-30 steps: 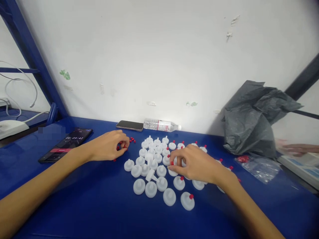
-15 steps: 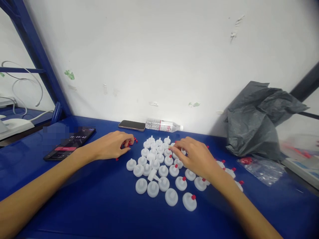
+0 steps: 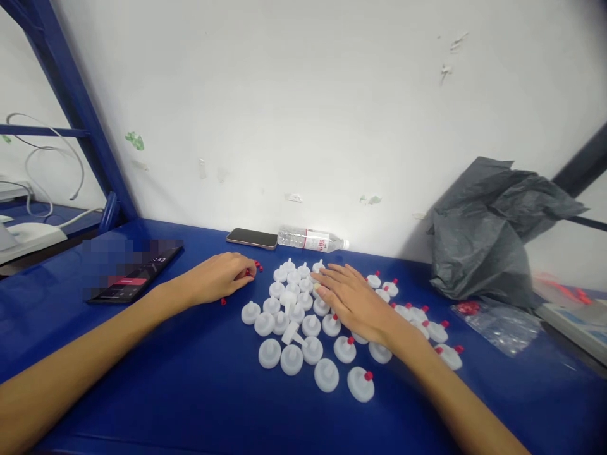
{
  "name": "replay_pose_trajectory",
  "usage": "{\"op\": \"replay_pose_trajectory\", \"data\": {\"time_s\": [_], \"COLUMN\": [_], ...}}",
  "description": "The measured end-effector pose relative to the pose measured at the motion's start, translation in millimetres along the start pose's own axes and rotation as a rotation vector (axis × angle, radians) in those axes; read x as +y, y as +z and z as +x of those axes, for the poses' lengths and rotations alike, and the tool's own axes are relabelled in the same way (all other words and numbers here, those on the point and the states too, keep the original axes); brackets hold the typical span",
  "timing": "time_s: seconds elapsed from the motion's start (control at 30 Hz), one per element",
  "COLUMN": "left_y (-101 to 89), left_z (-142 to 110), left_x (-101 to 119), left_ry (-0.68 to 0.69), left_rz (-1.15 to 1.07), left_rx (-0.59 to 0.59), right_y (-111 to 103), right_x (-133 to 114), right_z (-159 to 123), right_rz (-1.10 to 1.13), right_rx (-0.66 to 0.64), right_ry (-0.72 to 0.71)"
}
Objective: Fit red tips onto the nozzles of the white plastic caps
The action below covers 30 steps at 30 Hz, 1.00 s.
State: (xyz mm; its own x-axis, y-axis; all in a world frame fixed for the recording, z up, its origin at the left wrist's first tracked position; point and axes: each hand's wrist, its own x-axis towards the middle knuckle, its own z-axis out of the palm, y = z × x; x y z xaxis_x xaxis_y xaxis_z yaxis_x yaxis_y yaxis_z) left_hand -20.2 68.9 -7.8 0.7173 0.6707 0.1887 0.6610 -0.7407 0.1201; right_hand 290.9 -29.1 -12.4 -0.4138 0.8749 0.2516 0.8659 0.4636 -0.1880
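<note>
Many round white plastic discs with a central nozzle point(image 3: 269, 353) lie in the middle of the table; they look like disc filters. Several on the right carry a small red cap point(image 3: 368, 376) on the nozzle. My left hand point(image 3: 220, 277) rests left of the white discs, its fingers curled down over a small heap of loose red caps point(image 3: 258, 266). What its fingertips pinch, if anything, is hidden. Over the right part of the group my right hand point(image 3: 353, 300) lies with fingers stretched out, covering several discs.
A phone with a lit screen point(image 3: 137, 278) lies at left, and another dark phone point(image 3: 251, 237) beside a lying clear bottle point(image 3: 310, 239) at the wall. Grey plastic bag point(image 3: 488, 234) and a clear bag point(image 3: 505, 328) sit at right. One red cap point(image 3: 224, 301) lies apart.
My right hand has gone from a pinch among the discs to stretched fingers, shifting slightly left and uncovering capped discs behind it. My left hand has moved slightly right over the red caps.
</note>
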Motion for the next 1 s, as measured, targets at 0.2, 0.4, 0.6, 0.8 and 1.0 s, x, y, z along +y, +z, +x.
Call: {"op": "replay_pose_trajectory", "data": {"time_s": [0.2, 0.4, 0.6, 0.8, 1.0], "left_y": [3.1, 0.3, -2.0, 3.2, 9.7], "left_z": [0.5, -0.8, -3.4, -5.5, -6.1], "left_x": [4.8, 17.9, 39.6, 51.2, 60.5], "left_ry": [0.037, 0.025, 0.075, 0.258, 0.374], "left_rz": [-0.059, -0.146, -0.215, -0.228, -0.219], "left_rx": [0.073, 0.137, 0.313, 0.512, 0.553], "right_y": [-1.6, -10.6, -18.0, -12.2, -5.8], "right_x": [-0.2, -7.1, -22.4, -29.5, -32.3], "right_z": [0.1, 2.4, 2.1, 0.8, 1.3], "right_rz": [0.028, 0.106, 0.263, 0.297, 0.151], "right_rx": [0.035, 0.269, 0.448, 0.306, 0.260], "right_ry": [-0.018, -0.058, -0.082, -0.229, -0.360]}}
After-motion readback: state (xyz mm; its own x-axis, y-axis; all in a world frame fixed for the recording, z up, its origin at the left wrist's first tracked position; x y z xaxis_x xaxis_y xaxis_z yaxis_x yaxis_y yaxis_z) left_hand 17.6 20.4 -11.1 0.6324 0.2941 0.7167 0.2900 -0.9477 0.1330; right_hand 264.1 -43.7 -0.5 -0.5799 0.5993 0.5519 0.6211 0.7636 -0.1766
